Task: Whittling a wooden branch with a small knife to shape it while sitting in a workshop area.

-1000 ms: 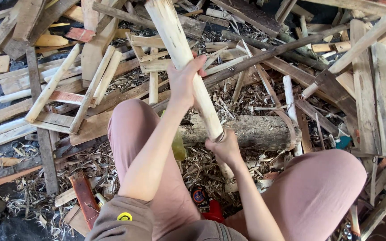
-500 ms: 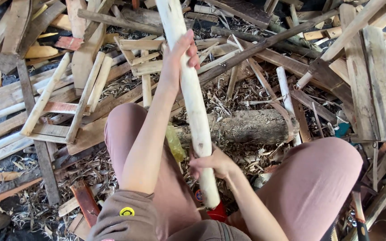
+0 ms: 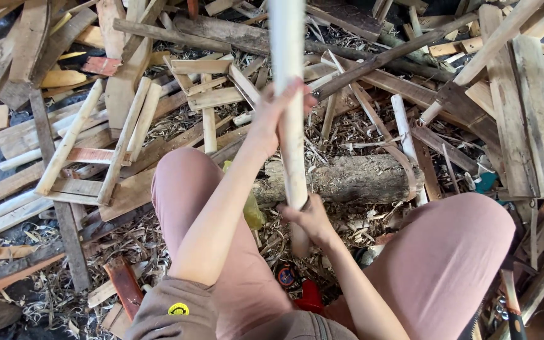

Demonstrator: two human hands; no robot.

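Observation:
A long pale peeled wooden pole (image 3: 289, 94) stands nearly upright between my knees and runs out of the top of the view. My left hand (image 3: 276, 119) grips it partway up. My right hand (image 3: 310, 217) holds it lower down, near its bottom end. Behind the pole a short bark-covered log (image 3: 354, 178) lies crosswise on the ground. My legs in pink trousers frame both sides.
Scrap planks, slats and sticks (image 3: 121, 113) lie piled all around on ground covered in wood shavings. A small round red and black thing (image 3: 286, 275) and a red object (image 3: 310, 294) lie between my legs. A yellow scrap (image 3: 252, 211) sits beside my left thigh.
The pole has swung from leaning left to nearly upright. My left hand stayed high on it and my right hand slid lower toward its bottom end.

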